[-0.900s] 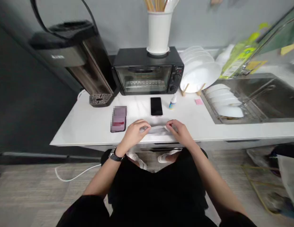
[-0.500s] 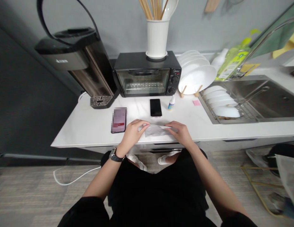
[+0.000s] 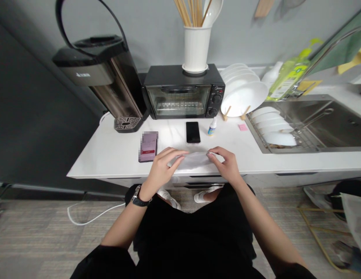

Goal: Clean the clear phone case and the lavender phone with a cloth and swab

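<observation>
A: State the position of the workpiece.
B: The workpiece is a thin white sheet (image 3: pixel 194 160). It spans the gap between the left hand (image 3: pixel 162 164) and the right hand (image 3: pixel 227 164), at the front edge of the white counter (image 3: pixel 106 157). Whether its underside touches the counter cannot be determined.

A: Specify the right grip.
B: Thumb and fingertips are brought together in a pinch at the sheet's upper right corner. The sheet extends leftward from this pinch.

A: Specify the left grip.
B: The fingers are extended toward the right, with the thumb below them and a narrow opening between. The tips lie at the sheet's upper left portion. Whether they clamp it cannot be determined.

A: Identify adjacent items.
B: A black phone (image 3: pixel 193 132) lies just beyond the sheet's far edge, roughly centred between the hands. A second phone (image 3: pixel 148 150), screen lit, lies near the left hand on its outer side. A small bottle (image 3: pixel 212 127) stands upright beyond the right fingertips. A pink note (image 3: pixel 243 127) lies to the right of the bottle. Behind these stands the toaster oven (image 3: pixel 180 100).
</observation>
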The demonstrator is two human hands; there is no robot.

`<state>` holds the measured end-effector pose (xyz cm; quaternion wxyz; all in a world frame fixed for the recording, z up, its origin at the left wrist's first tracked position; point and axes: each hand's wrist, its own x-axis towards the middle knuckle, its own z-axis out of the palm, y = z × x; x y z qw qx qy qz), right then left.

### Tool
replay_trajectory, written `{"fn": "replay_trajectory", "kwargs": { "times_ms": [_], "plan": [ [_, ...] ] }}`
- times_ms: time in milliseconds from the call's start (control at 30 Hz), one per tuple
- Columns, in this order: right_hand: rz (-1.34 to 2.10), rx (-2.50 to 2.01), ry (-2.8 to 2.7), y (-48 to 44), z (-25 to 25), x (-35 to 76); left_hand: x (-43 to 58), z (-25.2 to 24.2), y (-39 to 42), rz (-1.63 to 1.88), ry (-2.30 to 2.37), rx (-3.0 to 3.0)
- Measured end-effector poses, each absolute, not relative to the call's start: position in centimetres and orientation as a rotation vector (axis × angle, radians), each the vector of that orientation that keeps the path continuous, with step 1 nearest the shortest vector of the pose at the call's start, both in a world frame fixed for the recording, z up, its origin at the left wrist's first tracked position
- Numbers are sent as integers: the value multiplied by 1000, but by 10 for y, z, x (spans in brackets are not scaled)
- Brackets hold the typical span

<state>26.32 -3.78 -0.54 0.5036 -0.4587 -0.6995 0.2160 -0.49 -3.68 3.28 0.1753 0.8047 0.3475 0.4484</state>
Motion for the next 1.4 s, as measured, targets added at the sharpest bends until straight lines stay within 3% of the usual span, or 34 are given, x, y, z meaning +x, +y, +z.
{"fn": "replay_trajectory", "kwargs": {
  "times_ms": [267, 400, 633, 767, 900, 1400],
  "plan": [
    [533, -1218, -1758, -33, -6, 265, -2, 24, -25, 1247, 1075, 2209],
    [462, -1522, -1856, 5, -30, 265, 4, -6, 22, 882, 1282, 2186],
    [35, -1451, -2035, 1, -38, 268, 14, -21, 2, 732, 1396, 2563],
    [204, -1211, -2307, -22, -41, 266, 12, -27, -18, 509, 1235, 2669],
    [201, -1298, -2289, -28, -44, 259, 0, -30, -4, 354, 1138, 2728],
    [194, -1298, -2274, -2, -42, 250, -4, -28, 11, 308, 1172, 2748]
  ]
}}
